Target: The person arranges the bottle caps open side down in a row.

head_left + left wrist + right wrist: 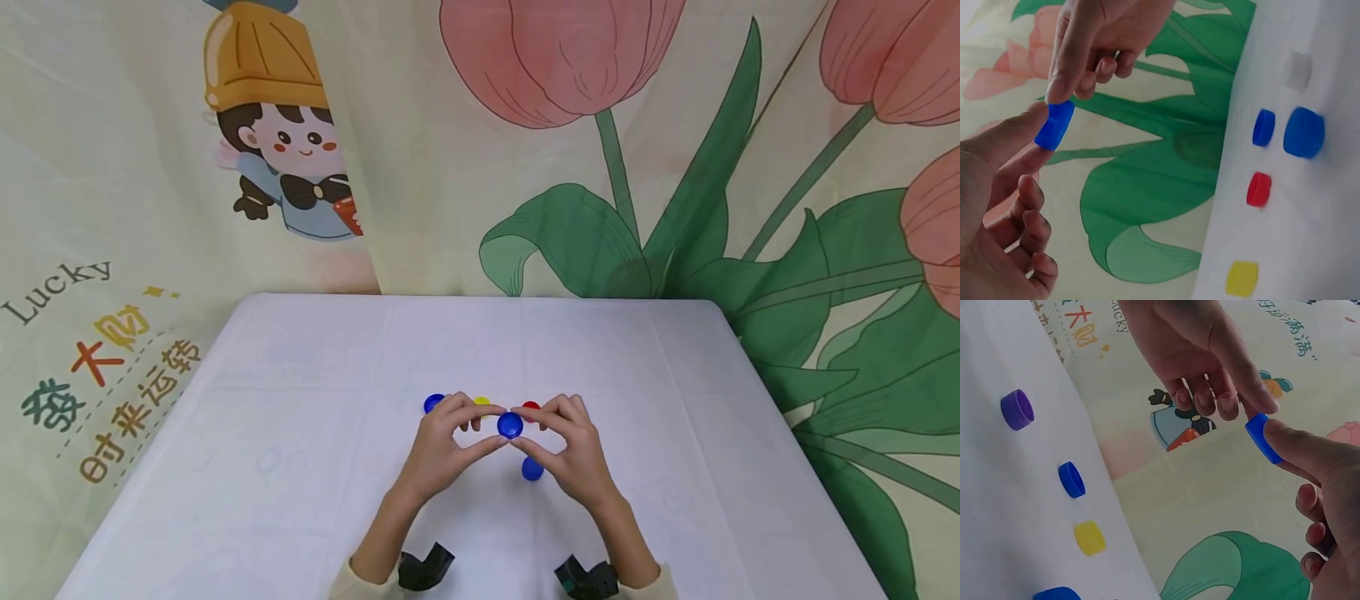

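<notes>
A blue bottle cap (pixel 510 425) is raised off the table between my two hands, its round face toward the head camera. My left hand (pixel 447 442) pinches its left edge with thumb and index finger. On the opposite edge, thumb and index finger of my right hand (pixel 576 446) pinch it too. Seen side-on in the left wrist view, the held cap (pixel 1055 125) has both hands' fingertips at its rim. The other fingers of each hand curl loosely.
Around the hands, more caps lie on the white table (pixel 300 350): blue (pixel 433 403), yellow (pixel 482 402), red (pixel 531 407), another blue (pixel 532 469). Wrist views add a white cap (pixel 1297 70) and a purple one (pixel 1017 410). A printed cloth (pixel 420 167) hangs behind the table.
</notes>
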### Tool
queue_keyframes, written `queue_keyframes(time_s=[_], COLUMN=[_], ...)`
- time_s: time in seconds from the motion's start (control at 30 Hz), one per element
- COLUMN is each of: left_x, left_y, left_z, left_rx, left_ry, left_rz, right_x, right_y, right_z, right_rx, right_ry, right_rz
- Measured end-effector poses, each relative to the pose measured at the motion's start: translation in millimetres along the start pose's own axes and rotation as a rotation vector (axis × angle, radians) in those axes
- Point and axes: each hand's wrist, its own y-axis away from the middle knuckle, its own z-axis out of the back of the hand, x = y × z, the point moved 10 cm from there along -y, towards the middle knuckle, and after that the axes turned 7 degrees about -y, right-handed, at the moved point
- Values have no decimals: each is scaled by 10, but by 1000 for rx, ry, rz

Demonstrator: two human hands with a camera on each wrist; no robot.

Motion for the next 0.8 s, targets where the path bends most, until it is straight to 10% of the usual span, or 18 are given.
queue_keyframes(time_s=[0.3, 0.8], left_x=[239, 299], left_y=[47, 109], left_z=[-97, -253], left_rx=[77, 176], left_ry=[238, 233], left_rz=[391, 451], right_x=[13, 353], right_y=[27, -39], right_z=[53, 104], right_rx=[-32, -27], right_ry=[18, -37], right_rz=[28, 25])
